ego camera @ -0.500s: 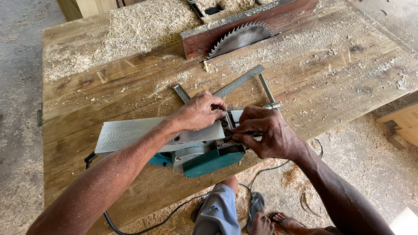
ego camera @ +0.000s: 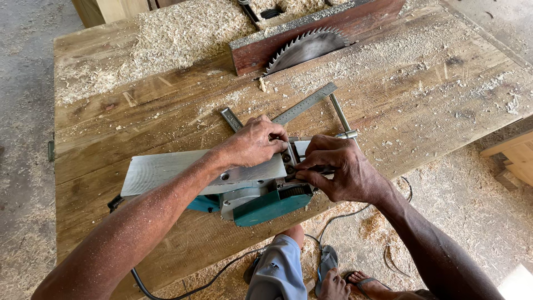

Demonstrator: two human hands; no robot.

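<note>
An electric planer (ego camera: 261, 203) with a teal body lies upside down near the front edge of a wooden workbench (ego camera: 422, 100), its grey metal sole (ego camera: 166, 169) facing up. My left hand (ego camera: 255, 141) presses down on the sole beside the cutter opening. My right hand (ego camera: 338, 169) grips the planer's front end with fingers curled at the cutter drum; what the fingertips pinch is hidden. A steel ruler (ego camera: 305, 104) and a socket wrench (ego camera: 341, 116) lie just behind my hands.
A circular saw blade (ego camera: 308, 47) sticks up through the bench against a reddish wooden fence (ego camera: 261, 50). Sawdust (ego camera: 161, 39) covers the far left of the bench. A black power cord (ego camera: 183, 289) hangs to the floor by my sandalled feet (ego camera: 344, 280).
Both hands stay on the planer; my right hand's fingers have shifted slightly at the cutter end. The planer has not moved.
</note>
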